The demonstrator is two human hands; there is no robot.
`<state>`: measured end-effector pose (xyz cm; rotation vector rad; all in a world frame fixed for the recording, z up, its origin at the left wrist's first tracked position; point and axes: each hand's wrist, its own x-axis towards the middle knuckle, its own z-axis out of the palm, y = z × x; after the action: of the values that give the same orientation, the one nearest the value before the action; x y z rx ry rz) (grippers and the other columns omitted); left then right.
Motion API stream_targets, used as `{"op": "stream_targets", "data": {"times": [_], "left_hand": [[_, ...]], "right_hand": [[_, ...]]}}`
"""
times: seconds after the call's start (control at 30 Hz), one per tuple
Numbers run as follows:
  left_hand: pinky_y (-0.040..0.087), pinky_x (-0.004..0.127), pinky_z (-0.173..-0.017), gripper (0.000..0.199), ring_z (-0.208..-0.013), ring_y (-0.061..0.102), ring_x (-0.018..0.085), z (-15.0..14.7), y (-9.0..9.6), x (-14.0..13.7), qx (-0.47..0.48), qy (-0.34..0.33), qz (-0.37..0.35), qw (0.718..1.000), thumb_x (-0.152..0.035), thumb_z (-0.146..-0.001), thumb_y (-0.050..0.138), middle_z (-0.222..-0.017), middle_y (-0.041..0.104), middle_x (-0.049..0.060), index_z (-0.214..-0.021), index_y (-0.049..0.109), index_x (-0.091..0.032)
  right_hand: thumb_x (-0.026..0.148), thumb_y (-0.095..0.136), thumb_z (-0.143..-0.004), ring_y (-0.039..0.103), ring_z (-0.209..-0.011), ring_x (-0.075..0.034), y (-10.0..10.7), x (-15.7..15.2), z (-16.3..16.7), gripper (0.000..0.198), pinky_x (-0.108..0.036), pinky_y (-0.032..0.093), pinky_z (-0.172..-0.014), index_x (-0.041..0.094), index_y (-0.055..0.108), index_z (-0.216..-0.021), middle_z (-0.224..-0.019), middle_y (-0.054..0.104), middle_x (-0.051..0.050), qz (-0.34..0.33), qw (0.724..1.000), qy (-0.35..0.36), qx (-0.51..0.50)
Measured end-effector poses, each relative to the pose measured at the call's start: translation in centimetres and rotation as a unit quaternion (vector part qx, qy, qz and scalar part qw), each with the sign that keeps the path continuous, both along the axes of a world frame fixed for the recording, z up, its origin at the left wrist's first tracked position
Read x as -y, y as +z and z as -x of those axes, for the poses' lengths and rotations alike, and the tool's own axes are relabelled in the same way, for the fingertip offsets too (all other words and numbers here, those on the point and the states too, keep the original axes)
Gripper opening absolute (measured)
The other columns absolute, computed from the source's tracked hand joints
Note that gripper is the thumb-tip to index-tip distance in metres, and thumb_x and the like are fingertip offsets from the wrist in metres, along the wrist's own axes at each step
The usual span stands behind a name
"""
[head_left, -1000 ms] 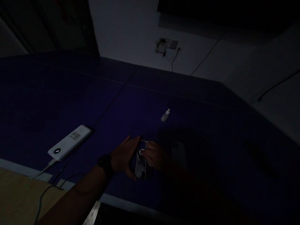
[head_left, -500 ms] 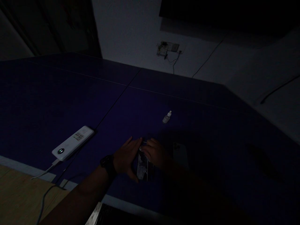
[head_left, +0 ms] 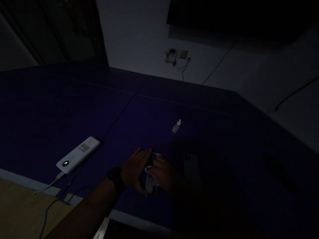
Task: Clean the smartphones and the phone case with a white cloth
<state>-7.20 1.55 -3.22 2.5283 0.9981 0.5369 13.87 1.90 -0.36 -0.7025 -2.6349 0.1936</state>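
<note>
The scene is dim. A flat phone-sized thing with a mottled grey face [head_left: 150,185] lies on the blue tabletop [head_left: 139,122], partly covered by my hands. My left hand [head_left: 136,168], with a dark watch on its wrist, rests along its left side, fingers stretched and thumb apart. Over its face, my right hand [head_left: 161,171] has its fingers bent and pressed together on a small white cloth [head_left: 147,168], of which only bits show. Right of that hand lies a pale smartphone [head_left: 191,167]. Beyond the hands lies a small clear dropper bottle [head_left: 175,127] with a white top.
A white power bank [head_left: 78,154] with a lit display lies at left, a white cable [head_left: 51,183] plugged into it. At the back, a wall socket [head_left: 178,53] has wires hanging from it, below a large dark screen [head_left: 224,20].
My right hand has slid down the flat thing toward me, carrying the white cloth. My left hand has stayed in place. The view has tilted up slightly.
</note>
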Motion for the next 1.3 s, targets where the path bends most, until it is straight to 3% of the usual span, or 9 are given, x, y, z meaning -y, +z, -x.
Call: {"op": "stream_targets", "data": {"times": [0.1, 0.33, 0.53, 0.67, 0.77, 0.9, 1.0, 1.13, 1.3], "left_hand": [[0.014, 0.071, -0.118, 0.163, -0.144, 0.035, 0.048, 0.0, -0.2, 0.0, -0.009, 0.003, -0.005, 1.0, -0.083, -0.046, 0.079, -0.158, 0.029, 0.031, -0.157, -0.017, -0.013], [0.014, 0.07, -0.119, 0.163, -0.144, 0.033, 0.048, -0.1, 0.1, 0.0, -0.015, 0.017, 0.004, 1.0, -0.073, -0.045, 0.086, -0.157, 0.03, 0.031, -0.158, -0.015, -0.013], [0.008, 0.076, -0.117, 0.167, -0.145, 0.027, 0.051, -0.1, 0.8, 0.6, 0.03, 0.004, 0.031, 0.999, -0.066, -0.038, 0.092, -0.16, 0.024, 0.026, -0.159, -0.013, -0.021], [0.026, 0.067, -0.118, 0.167, -0.149, 0.017, 0.05, -0.8, 0.9, 1.2, 0.112, -0.012, 0.091, 0.989, -0.064, -0.04, 0.094, -0.164, 0.008, 0.024, -0.159, -0.017, -0.024], [0.022, 0.07, -0.118, 0.164, -0.15, 0.011, 0.052, -1.6, 1.1, 1.4, 0.129, -0.007, 0.08, 0.988, -0.069, -0.043, 0.091, -0.164, 0.005, 0.022, -0.159, -0.016, -0.025], [0.013, 0.078, -0.115, 0.163, -0.149, 0.004, 0.056, -2.6, 1.1, 1.4, 0.126, -0.004, 0.052, 0.991, -0.075, -0.041, 0.089, -0.165, 0.003, 0.022, -0.159, -0.013, -0.027], [0.015, 0.075, -0.116, 0.172, -0.15, 0.001, 0.055, -3.1, 0.4, 1.2, 0.119, -0.032, 0.078, 0.989, -0.076, -0.037, 0.089, -0.166, -0.008, 0.024, -0.155, -0.027, -0.027], [0.011, 0.077, -0.115, 0.189, -0.148, -0.007, 0.058, -3.8, -1.0, 0.8, 0.121, -0.047, 0.095, 0.987, -0.076, -0.02, 0.09, -0.162, -0.022, 0.027, -0.149, -0.038, -0.024], [0.018, 0.074, -0.115, 0.192, -0.15, 0.001, 0.055, -4.5, -2.0, 0.6, 0.115, -0.051, 0.155, 0.98, -0.078, -0.017, 0.088, -0.163, -0.018, 0.029, -0.141, -0.049, -0.021]], "right_hand": [[0.016, 0.056, -0.097, 0.054, -0.081, -0.02, 0.5, -1.6, 0.4, 0.022, -0.033, 0.043, -0.076, 0.018, 0.067, -0.079, -0.078, 0.061, -0.005, 0.009, 0.999, -0.046, 0.01], [0.018, 0.06, -0.094, 0.055, -0.074, -0.017, 0.0, 3.4, -1.7, 0.016, -0.031, 0.044, -0.071, 0.02, 0.068, -0.081, -0.079, 0.062, -0.003, 0.094, 0.992, 0.087, -0.007], [0.015, 0.059, -0.093, 0.064, -0.086, -0.019, -0.8, 4.6, -3.2, 0.014, -0.03, 0.049, -0.074, 0.02, 0.073, -0.092, -0.092, 0.068, -0.006, 0.203, 0.964, -0.1, -0.141], [0.018, 0.059, -0.095, 0.066, -0.087, -0.019, -0.5, 5.1, -3.4, 0.016, -0.029, 0.052, -0.077, 0.021, 0.075, -0.092, -0.092, 0.068, -0.005, 0.286, 0.926, -0.157, -0.192], [0.021, 0.061, -0.094, 0.066, -0.083, -0.018, -0.3, 5.6, -3.9, 0.017, -0.028, 0.052, -0.075, 0.022, 0.076, -0.086, -0.086, 0.067, -0.003, 0.328, 0.9, -0.185, -0.219], [0.021, 0.063, -0.091, 0.066, -0.084, -0.019, -0.4, 6.2, -4.6, 0.015, -0.029, 0.052, -0.076, 0.021, 0.075, -0.082, -0.085, 0.066, -0.003, 0.364, 0.876, -0.201, -0.243], [0.019, 0.065, -0.088, 0.066, -0.084, -0.019, -0.5, 6.5, -4.8, 0.011, -0.029, 0.052, -0.074, 0.02, 0.075, -0.084, -0.086, 0.066, -0.003, 0.39, 0.864, -0.192, -0.255], [0.018, 0.065, -0.088, 0.066, -0.084, -0.018, -0.5, 6.9, -4.8, 0.011, -0.028, 0.053, -0.074, 0.02, 0.074, -0.082, -0.086, 0.066, -0.003, 0.411, 0.849, -0.185, -0.278], [0.016, 0.065, -0.088, 0.066, -0.083, -0.017, 0.1, 6.0, -5.7, 0.01, -0.027, 0.053, -0.073, 0.02, 0.074, -0.084, -0.087, 0.066, -0.003, 0.41, 0.856, -0.143, -0.28]]}}
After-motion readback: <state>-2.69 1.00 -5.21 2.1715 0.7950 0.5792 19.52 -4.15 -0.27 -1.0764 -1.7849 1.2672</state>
